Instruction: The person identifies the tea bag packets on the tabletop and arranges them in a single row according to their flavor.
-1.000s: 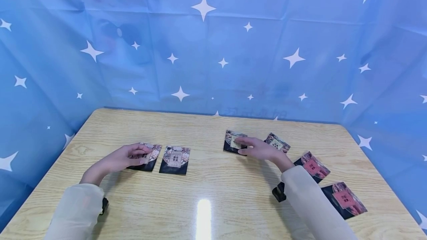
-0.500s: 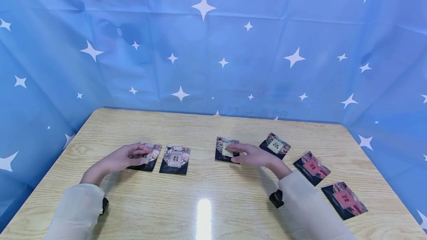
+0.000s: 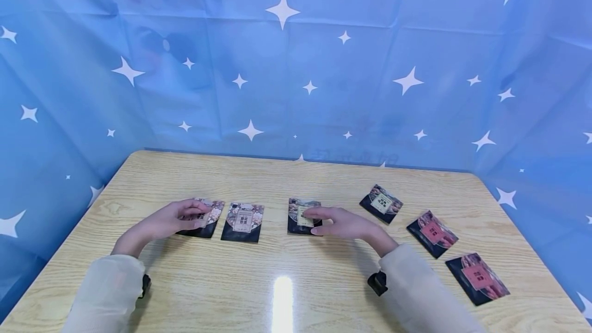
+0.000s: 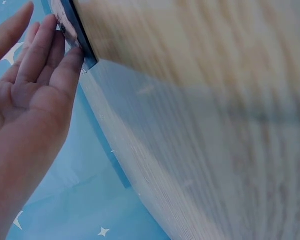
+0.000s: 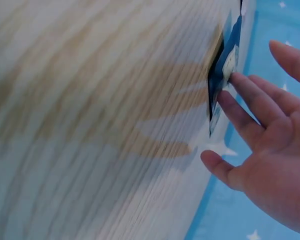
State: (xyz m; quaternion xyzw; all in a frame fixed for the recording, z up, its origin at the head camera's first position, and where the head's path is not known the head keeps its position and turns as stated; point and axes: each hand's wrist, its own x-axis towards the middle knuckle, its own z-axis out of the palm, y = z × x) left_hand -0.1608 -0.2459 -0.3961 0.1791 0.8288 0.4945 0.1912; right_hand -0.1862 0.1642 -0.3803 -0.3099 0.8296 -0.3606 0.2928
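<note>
My left hand (image 3: 172,219) rests its fingertips on a flat packet (image 3: 211,226) with a pink floral print and black lower part. In the left wrist view, this hand's fingers (image 4: 39,59) are loosely extended against the packet's face. Just right of it lies a matching floral packet (image 3: 242,222). My right hand (image 3: 343,224) touches a packet with a pale yellow label (image 3: 295,219) by its fingertips, partly covering it. From the right wrist view, straight fingers (image 5: 251,97) press on that packet (image 5: 221,72), which lies on the table with one edge slightly raised.
Another yellow-label packet (image 3: 382,203) lies tilted at the back right. Two red-label packets (image 3: 432,233) lie at an angle toward the table's right edge. The wood-grain table (image 3: 213,281) meets a blue star-patterned cloth (image 3: 314,112) behind and at both sides.
My right hand has slid its yellow-label packet leftward and toward me, away from the other yellow-label packet and closer to the floral ones. The left hand has stayed put.
</note>
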